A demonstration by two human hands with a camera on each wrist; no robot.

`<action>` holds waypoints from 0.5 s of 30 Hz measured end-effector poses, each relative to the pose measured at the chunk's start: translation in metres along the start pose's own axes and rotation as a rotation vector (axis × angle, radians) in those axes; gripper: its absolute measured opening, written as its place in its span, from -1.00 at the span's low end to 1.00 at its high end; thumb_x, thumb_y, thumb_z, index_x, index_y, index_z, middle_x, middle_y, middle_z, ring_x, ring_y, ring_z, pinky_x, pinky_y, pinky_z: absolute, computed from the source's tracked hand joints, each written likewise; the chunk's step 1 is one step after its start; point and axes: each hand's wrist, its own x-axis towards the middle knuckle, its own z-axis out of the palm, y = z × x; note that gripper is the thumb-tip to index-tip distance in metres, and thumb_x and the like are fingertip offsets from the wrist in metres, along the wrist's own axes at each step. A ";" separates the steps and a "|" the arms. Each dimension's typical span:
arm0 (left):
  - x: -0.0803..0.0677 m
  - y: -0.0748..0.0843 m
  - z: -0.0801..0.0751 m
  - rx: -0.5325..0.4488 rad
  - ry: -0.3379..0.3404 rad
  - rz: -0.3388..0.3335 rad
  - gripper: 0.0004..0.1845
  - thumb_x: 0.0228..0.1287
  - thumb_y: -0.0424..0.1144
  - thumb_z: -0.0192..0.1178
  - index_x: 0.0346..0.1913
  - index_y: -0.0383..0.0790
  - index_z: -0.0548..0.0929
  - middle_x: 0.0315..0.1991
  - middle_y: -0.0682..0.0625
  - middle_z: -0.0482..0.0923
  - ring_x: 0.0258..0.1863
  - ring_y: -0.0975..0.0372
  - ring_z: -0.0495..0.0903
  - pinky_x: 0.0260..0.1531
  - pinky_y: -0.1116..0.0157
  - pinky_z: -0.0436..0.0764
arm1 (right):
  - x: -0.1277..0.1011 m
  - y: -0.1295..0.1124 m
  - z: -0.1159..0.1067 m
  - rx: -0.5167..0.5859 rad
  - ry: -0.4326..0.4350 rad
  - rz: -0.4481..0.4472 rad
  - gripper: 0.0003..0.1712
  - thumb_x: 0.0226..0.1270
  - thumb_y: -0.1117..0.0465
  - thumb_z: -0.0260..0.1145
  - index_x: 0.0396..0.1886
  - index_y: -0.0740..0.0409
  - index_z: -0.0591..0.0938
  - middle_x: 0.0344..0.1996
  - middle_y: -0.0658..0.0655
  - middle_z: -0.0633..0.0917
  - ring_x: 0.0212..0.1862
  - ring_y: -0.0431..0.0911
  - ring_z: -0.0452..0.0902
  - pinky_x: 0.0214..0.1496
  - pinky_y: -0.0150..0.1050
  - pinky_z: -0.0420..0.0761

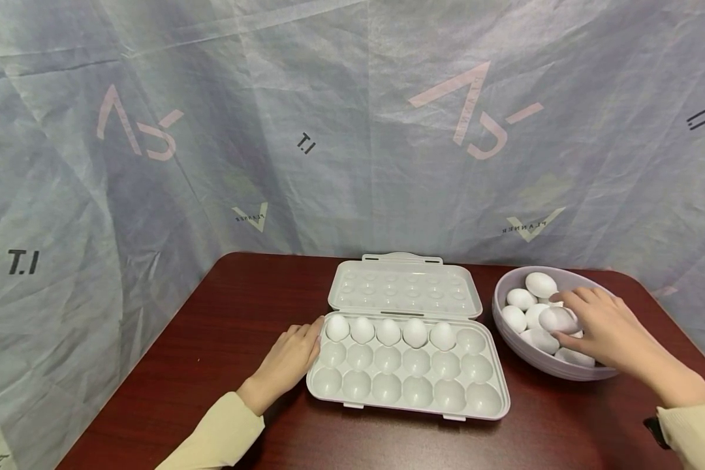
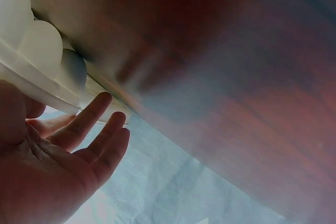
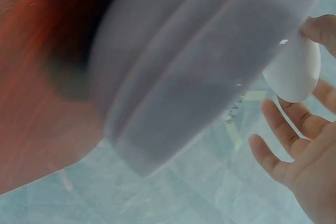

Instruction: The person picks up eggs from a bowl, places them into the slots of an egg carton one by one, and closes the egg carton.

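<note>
My right hand [image 1: 617,336] pinches a white egg [image 1: 557,320] between thumb and fingers, over the lilac bowl [image 1: 519,349]. More white eggs [image 1: 521,299] lie in the bowl, some hidden behind the hand. In the right wrist view the held egg [image 3: 296,72] shows beside the bowl's rim, the thumb at its upper end. A white plastic egg box [image 1: 399,408] stands open, with several eggs [image 1: 361,329] along its back row and bare cups in front. At the box's left edge rests my left hand [image 1: 288,356], fingers loosely extended.
The box's lid [image 1: 405,290] lies folded back behind the cups. Everything stands on a dark red-brown table [image 1: 223,326]. A grey-blue cloth [image 1: 329,163] with printed letters hangs behind and to the left of the table.
</note>
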 end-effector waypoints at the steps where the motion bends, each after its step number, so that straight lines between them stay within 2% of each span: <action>1: 0.000 0.000 0.000 0.002 0.000 0.001 -0.56 0.27 -0.25 0.03 0.20 -0.29 0.40 -0.16 -0.12 0.61 -0.17 0.03 0.55 -0.19 0.11 0.51 | 0.003 -0.002 0.000 0.001 0.020 -0.015 -0.44 -0.45 0.12 0.51 -0.29 0.12 0.54 -0.38 0.14 0.58 -0.24 0.15 0.44 -0.31 0.08 0.35; 6: 0.000 -0.001 0.000 0.003 0.005 0.008 -0.56 0.27 -0.25 0.03 0.21 -0.28 0.39 -0.17 -0.12 0.61 -0.18 0.04 0.55 -0.20 0.12 0.51 | 0.017 -0.013 -0.001 0.013 0.095 -0.104 -0.48 -0.50 0.13 0.47 -0.36 0.10 0.52 -0.41 0.11 0.57 -0.26 0.11 0.44 -0.28 0.00 0.37; 10: -0.001 -0.001 0.001 0.005 0.010 0.013 -0.56 0.27 -0.25 0.04 0.21 -0.27 0.39 -0.17 -0.11 0.61 -0.19 0.05 0.55 -0.21 0.12 0.51 | 0.026 -0.024 -0.001 0.040 0.108 -0.149 -0.50 -0.46 0.15 0.44 -0.33 0.09 0.53 -0.36 0.09 0.54 -0.23 0.07 0.39 -0.31 0.00 0.34; 15: 0.000 -0.001 0.001 0.005 0.015 0.014 -0.56 0.27 -0.25 0.04 0.20 -0.28 0.40 -0.17 -0.12 0.61 -0.20 0.04 0.55 -0.22 0.12 0.51 | 0.035 -0.038 0.002 0.050 0.103 -0.178 -0.53 -0.41 0.15 0.42 -0.32 0.09 0.56 -0.38 0.01 0.48 -0.23 0.01 0.36 -0.35 -0.10 0.27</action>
